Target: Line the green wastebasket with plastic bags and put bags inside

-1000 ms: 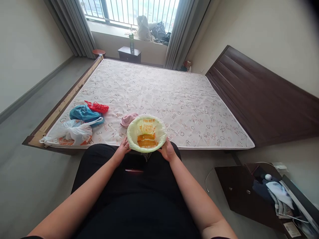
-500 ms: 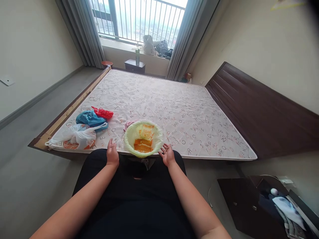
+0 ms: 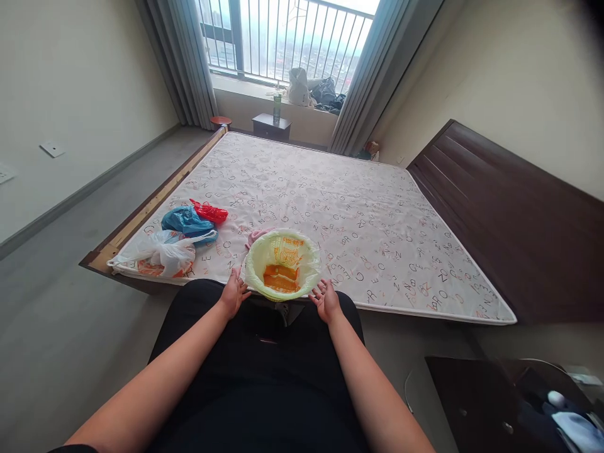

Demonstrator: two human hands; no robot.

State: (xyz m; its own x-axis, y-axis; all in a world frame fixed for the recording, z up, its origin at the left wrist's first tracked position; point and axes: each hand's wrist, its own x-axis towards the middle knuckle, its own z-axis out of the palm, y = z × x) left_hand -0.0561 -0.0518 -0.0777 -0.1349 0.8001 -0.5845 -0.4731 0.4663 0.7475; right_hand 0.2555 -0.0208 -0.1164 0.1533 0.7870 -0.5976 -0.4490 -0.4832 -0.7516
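Note:
A small round waste basket (image 3: 309, 258) lined with a pale yellow-green plastic bag stands at the mattress's near edge, between my knees. Orange print or colour shows inside it, on the wall and at the bottom. My left hand (image 3: 234, 294) is at the basket's lower left side, fingers stretched out and apart. On the opposite side my right hand (image 3: 326, 301) is likewise open, its fingertips close to the rim. Whether either hand touches the basket I cannot tell. A pink cloth-like thing (image 3: 255, 237) is partly hidden behind the basket.
To the left on the mattress (image 3: 358, 207) lie a white plastic bag (image 3: 170, 253), a blue plastic bag (image 3: 185, 220) and a red plastic bag (image 3: 211, 212). A dark headboard (image 3: 500, 220) rises at the right. An open dark cabinet door (image 3: 465, 393) is at lower right.
My left hand has moved right, from beside the basket at a distance to close by its side. My right hand stays near the rim. The view has shifted slightly left.

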